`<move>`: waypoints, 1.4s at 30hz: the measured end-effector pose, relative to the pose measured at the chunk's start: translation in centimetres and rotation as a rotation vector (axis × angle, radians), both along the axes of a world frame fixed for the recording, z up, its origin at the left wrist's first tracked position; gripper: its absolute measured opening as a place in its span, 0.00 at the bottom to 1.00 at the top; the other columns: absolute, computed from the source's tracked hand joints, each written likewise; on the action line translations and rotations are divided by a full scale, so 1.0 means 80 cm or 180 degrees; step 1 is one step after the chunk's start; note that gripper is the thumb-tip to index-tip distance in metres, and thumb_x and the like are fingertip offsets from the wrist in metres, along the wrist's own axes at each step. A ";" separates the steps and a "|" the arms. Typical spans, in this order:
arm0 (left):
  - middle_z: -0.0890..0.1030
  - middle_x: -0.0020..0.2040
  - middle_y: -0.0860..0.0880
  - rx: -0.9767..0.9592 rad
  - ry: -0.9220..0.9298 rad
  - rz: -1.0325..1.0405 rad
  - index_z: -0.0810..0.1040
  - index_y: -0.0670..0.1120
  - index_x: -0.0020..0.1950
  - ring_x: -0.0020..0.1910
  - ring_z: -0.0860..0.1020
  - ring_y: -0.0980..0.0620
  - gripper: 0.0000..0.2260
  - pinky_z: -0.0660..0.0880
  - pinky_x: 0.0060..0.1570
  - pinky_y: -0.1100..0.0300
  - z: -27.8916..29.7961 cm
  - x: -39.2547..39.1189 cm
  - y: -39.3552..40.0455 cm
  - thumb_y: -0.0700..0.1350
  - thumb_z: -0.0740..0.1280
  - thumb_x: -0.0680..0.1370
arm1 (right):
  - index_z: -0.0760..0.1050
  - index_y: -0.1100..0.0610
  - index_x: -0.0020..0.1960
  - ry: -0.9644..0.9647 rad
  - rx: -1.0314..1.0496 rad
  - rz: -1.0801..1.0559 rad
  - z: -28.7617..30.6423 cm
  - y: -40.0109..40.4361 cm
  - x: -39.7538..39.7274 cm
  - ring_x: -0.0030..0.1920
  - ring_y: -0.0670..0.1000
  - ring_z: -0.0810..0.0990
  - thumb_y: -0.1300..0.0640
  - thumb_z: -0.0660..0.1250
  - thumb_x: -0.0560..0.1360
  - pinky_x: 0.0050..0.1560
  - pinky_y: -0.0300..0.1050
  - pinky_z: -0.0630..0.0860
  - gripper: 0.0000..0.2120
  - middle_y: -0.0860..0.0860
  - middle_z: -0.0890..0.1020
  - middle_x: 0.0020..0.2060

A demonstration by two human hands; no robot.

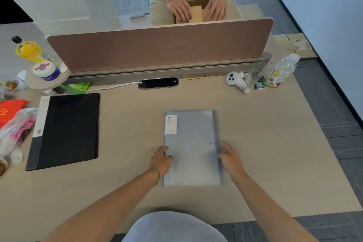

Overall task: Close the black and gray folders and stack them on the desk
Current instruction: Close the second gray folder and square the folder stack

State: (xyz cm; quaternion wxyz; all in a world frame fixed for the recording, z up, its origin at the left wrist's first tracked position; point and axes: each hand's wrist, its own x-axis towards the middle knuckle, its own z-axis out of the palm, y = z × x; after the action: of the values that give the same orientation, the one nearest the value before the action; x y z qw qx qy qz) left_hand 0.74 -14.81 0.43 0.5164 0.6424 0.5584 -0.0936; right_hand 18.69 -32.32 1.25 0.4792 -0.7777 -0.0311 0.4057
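Gray folder [193,148]: lay closed and flat at the middle of the desk [265,143], its white label at the far left corner; its outline was blurred, so whether it rested fully on the wood or was just lifted could not be told for sure.
Black folder [65,130]: lay closed near the desk's left edge, well apart from the gray one; a white and gray spine strip ran down its left side.
Left hand [161,160]: gripped the gray folder's left edge near the middle; thumb on the cover, fingers curled at the edge.
Right hand [230,156]: held the right edge opposite; fingers bent onto the cover.
Step in hand: probably carrying the gray folder over to stack it on the black one; both seemed already shut.
Doing it well: keep both grips level so the cover stays shut; lift rather than drag; line up spines and corners before letting go; steer clear of the plastic bag [17,127] just beside the black folder.
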 end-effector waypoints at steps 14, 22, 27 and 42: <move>0.82 0.50 0.46 0.0093 -0.0707 0.0617 0.75 0.45 0.58 0.46 0.81 0.47 0.11 0.76 0.48 0.56 0.049 0.029 0.018 0.44 0.70 0.77 | 0.72 0.53 0.72 0.0007 -0.0337 0.0062 -0.029 -0.004 -0.007 0.52 0.54 0.79 0.71 0.64 0.70 0.51 0.45 0.72 0.32 0.51 0.80 0.52; 0.84 0.46 0.49 -0.0028 -0.1431 0.0435 0.75 0.49 0.51 0.41 0.83 0.52 0.07 0.79 0.46 0.56 0.096 0.022 0.009 0.37 0.68 0.77 | 0.74 0.53 0.68 0.0162 0.0036 -0.0289 -0.015 0.025 -0.016 0.52 0.55 0.81 0.72 0.61 0.73 0.54 0.48 0.76 0.27 0.56 0.84 0.54; 0.82 0.43 0.50 0.0236 -0.1551 0.0719 0.73 0.53 0.52 0.39 0.77 0.50 0.08 0.74 0.44 0.54 0.096 -0.006 0.025 0.42 0.63 0.76 | 0.63 0.59 0.77 0.0466 0.0135 -0.0538 -0.010 0.061 -0.026 0.49 0.58 0.79 0.72 0.62 0.74 0.58 0.57 0.75 0.32 0.57 0.81 0.45; 0.81 0.50 0.49 0.0771 -0.1363 0.1743 0.74 0.48 0.59 0.45 0.79 0.52 0.08 0.73 0.41 0.63 0.099 -0.153 0.157 0.41 0.65 0.80 | 0.74 0.59 0.63 0.0557 0.0100 0.0154 0.038 0.212 -0.124 0.40 0.57 0.75 0.71 0.61 0.73 0.45 0.52 0.73 0.20 0.58 0.77 0.38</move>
State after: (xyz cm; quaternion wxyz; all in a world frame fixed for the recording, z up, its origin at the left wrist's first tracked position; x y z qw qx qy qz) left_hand -11.49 -2.22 8.33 0.5477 0.5307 0.5960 0.2515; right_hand 8.75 -15.34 4.32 0.4822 -0.7308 -0.0142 0.4830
